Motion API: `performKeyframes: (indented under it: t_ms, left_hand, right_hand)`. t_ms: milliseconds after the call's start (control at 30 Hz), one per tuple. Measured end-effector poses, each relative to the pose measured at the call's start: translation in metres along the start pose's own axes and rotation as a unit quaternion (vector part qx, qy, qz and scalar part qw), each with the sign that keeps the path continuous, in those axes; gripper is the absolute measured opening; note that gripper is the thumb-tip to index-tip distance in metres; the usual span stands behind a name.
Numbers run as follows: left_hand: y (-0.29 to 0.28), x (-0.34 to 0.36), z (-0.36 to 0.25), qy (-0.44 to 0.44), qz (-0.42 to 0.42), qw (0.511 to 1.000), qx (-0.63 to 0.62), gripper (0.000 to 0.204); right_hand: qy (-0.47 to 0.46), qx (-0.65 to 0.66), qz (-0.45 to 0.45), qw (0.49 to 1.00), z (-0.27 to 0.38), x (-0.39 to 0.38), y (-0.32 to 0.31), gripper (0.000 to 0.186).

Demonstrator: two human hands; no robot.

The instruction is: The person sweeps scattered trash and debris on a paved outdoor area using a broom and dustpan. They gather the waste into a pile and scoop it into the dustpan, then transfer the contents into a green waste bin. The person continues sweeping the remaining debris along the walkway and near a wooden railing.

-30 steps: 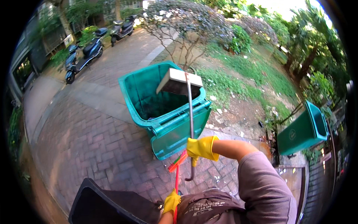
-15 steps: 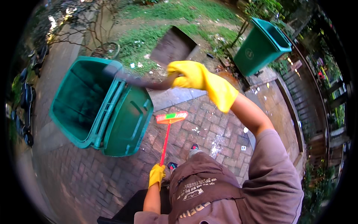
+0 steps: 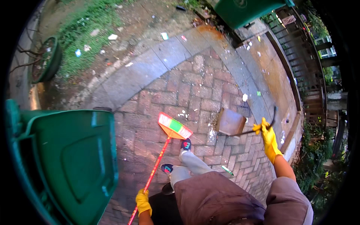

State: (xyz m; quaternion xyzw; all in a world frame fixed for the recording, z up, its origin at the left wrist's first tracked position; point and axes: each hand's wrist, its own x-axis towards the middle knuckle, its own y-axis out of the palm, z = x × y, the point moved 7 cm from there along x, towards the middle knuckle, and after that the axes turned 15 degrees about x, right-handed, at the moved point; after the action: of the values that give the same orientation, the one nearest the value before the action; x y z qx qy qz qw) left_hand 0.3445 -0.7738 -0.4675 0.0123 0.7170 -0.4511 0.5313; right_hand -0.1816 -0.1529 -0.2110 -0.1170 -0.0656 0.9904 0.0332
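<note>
My left hand point(image 3: 143, 200), in a yellow glove, is closed around the red broom handle point(image 3: 155, 167) near the bottom of the view. The orange broom head point(image 3: 175, 125), with pale bristles and a green patch, lies over the bricks just beyond my shoes point(image 3: 185, 145). My right hand point(image 3: 265, 135), also gloved in yellow, grips the dark curved handle point(image 3: 273, 119) of a metal dustpan point(image 3: 230, 122), which is low over or on the pavement to the right of the broom head. White scraps point(image 3: 183, 113) are scattered between broom and dustpan.
A large green bin point(image 3: 78, 157) stands close on my left, another point(image 3: 245, 11) at the top right. Beyond the brick paving point(image 3: 187, 86) are a slab border point(image 3: 146, 63), littered grass point(image 3: 82, 41) and a planter point(image 3: 48, 62). A railing point(image 3: 311, 75) runs along the right.
The dustpan has swung from over the bin down to the pavement at my right, my right hand lowering with it. My view has turned down and rightward; the broom stays in my left hand.
</note>
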Motion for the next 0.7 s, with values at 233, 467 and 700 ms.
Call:
performKeyframes:
  t_ms: [233,467,700]
  left_hand:
    - [-0.030,0.142,-0.263,0.183,-0.017,0.982,-0.053,0.042]
    - [-0.101,0.116,-0.365,0.250,-0.056,0.958,-0.129,0.042]
    - [-0.144,0.056,-0.150,0.105,-0.010,0.989,0.102,0.031]
  right_hand:
    - [0.167,-0.130,-0.212,0.954,-0.068,-0.111,-0.107,0.053]
    - [0.237,-0.096,-0.311,0.915,-0.044,-0.201,-0.162,0.056]
    - [0.260,-0.032,-0.339,0.903,-0.085,-0.231,-0.148,0.059]
